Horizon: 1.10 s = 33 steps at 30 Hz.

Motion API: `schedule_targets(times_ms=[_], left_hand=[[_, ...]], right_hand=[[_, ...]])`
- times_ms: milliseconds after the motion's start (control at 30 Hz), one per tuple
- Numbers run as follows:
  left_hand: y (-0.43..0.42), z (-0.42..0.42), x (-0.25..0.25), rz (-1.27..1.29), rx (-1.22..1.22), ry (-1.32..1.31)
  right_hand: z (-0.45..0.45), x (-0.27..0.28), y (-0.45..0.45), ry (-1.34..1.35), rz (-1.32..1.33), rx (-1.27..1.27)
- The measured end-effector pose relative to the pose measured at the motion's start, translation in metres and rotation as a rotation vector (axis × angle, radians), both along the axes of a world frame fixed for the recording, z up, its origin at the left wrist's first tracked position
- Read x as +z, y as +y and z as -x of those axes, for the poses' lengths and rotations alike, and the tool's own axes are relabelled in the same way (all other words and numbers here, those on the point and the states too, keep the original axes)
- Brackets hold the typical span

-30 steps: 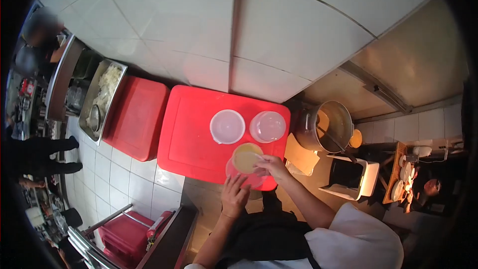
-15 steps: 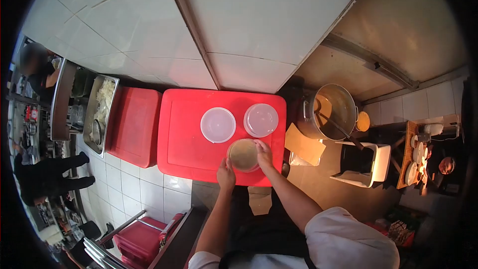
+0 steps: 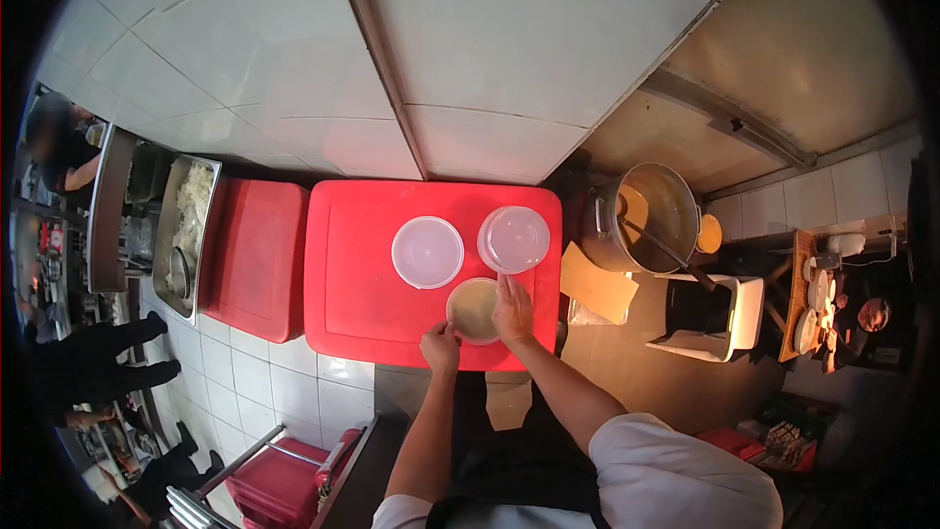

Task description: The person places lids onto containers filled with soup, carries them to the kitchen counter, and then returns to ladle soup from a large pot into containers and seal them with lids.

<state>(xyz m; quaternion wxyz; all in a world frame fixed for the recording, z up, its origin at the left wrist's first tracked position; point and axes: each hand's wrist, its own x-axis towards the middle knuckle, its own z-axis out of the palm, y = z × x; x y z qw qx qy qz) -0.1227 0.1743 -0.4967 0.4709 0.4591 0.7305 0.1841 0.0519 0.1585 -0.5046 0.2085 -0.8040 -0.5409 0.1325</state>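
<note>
Holding what, and where?

Round tub (image 3: 474,308) with pale yellowish contents, by the near edge of the red surface (image 3: 354,274); couldn't tell if it sat flat or was slightly lifted

State of the left grip (image 3: 441,346)?

Nearly closed, thumb and fingers bunched at the tub's lower-left rim, so it had hold of that edge

And the right grip (image 3: 512,312)?

Lay along the right side of the tub, touching it, fingers fairly straight and together, tips pointing away from the body. Couldn't tell whether it clamped or only pressed, thumb didn't show clearly

Lid on it?

Couldn't tell from that angle

Anything else on the surface?

Two translucent round containers behind the tub: a whitish container (image 3: 428,253) farther left, and a clear-topped container (image 3: 514,239) just beyond the right fingertips. Small gap between the two

Right of the surface?

Big metal pot (image 3: 609,238) with a long-handled utensil (image 3: 666,249) leaning in it, cardboard piece (image 3: 598,286) in front, white bin (image 3: 749,321) past that

Left side?

Second red lid (image 3: 257,263), then a metal tray (image 3: 208,243) of white shredded food, well apart from both grips
</note>
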Motion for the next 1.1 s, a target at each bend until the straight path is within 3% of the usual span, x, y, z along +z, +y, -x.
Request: schedule_targets(times_ms=[167,267,433,733,867,1033,1100], left_hand=[[0.004,-0.003,0.014,-0.119,-0.072,-0.029],[0.003,-0.001,0.019,-0.134,-0.171,-0.049],[0.003,-0.006,0.025,-0.015,-0.153,-0.142],[-0.019,0.004,-0.007,0.017,0.017,-0.634],[-0.025,0.005,-0.011,0.010,0.054,-0.521],[-0.005,0.014,0.007,-0.004,0.085,-0.217],[0.009,0.027,0.016,-0.249,-0.071,0.055]], right_hand=[[-0.001,0.014,0.008,-0.229,-0.012,0.476],[0.007,0.033,0.013,-0.126,0.038,0.586],[0.007,0.038,0.016,-0.143,0.117,0.588],[-0.028,0.047,0.012,0.005,0.046,0.782],[-0.031,0.046,0.008,-0.009,0.081,0.784],[0.004,0.048,-0.005,0.021,0.036,0.529],[0.014,0.062,-0.004,0.040,0.031,0.423]])
